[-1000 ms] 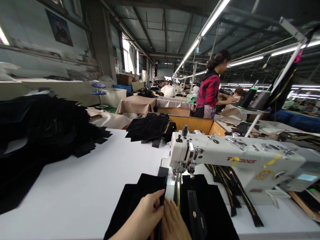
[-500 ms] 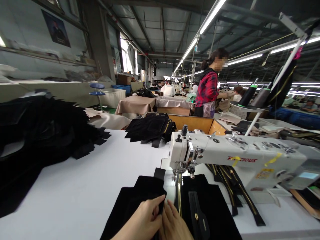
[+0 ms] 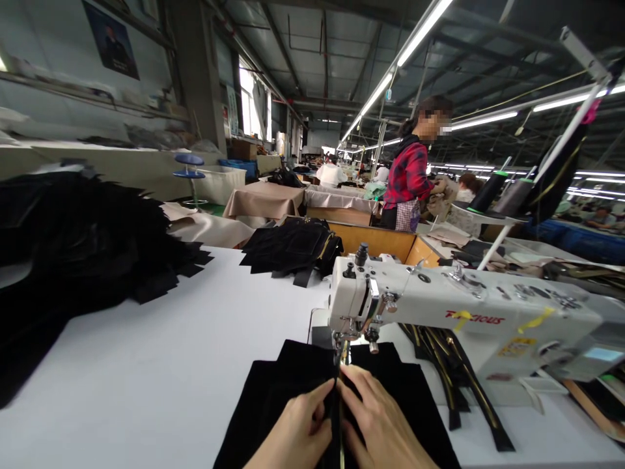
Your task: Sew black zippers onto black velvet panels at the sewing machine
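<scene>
Now that the left panel [image 3: 261, 397] has shifted right, its edge lies along the gold zipper [image 3: 344, 354] at the sewing machine [image 3: 420, 303]; alignment looks closer. Left hand [image 3: 301, 423]: fingers narrow at that edge, can't tell if pinching. Right hand [image 3: 378, 413]: fingers spread, flat.

On the far left wall hangs a dark rectangular poster [image 3: 111, 40]. Below and to its right, a round blue stool on a metal stem [image 3: 189, 167] stands just beside a cream-coloured bin [image 3: 224, 184]. Right of the bin, a smooth tan cloth [image 3: 266, 197] drapes over a table. Farther right stands a co-worker in a red-and-black plaid shirt [image 3: 410, 172] and a checked apron [image 3: 407, 215]. Long white fluorescent tubes [image 3: 424, 32] run overhead into the distance; a bright window [image 3: 247, 98] is at far left.
</scene>
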`<state>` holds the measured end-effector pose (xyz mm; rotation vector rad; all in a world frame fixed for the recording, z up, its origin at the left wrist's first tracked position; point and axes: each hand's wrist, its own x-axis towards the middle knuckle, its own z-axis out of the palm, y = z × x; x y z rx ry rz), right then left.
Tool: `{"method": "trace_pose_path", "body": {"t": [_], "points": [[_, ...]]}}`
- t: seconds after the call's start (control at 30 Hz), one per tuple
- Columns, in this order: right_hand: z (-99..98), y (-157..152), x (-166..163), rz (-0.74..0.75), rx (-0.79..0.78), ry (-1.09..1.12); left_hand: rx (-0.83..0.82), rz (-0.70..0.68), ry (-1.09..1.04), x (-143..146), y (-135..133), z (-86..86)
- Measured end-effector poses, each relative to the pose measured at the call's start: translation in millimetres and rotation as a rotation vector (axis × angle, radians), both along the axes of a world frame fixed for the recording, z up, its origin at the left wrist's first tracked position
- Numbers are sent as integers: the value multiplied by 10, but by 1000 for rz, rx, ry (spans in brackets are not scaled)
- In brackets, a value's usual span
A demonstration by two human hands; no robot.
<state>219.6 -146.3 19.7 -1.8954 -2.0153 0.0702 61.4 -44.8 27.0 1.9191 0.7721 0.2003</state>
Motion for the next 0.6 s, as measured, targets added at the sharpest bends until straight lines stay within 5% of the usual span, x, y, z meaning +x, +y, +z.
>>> {"method": "trace_pose_path", "body": {"t": [0.1, 0.23, 0.33, 0.6], "points": [[-19, -2, -16, 15, 28, 29, 96, -35, 15, 56, 31, -44], [-9, -13, -7, 24, 133, 64, 674, -97, -61, -4, 165, -133], [-26, -4, -10, 15, 156, 60, 943, -180, -170, -95, 248, -227], [-31, -12, -40, 12, 135, 71, 1102, -218, -195, -143, 246, -191]]}}
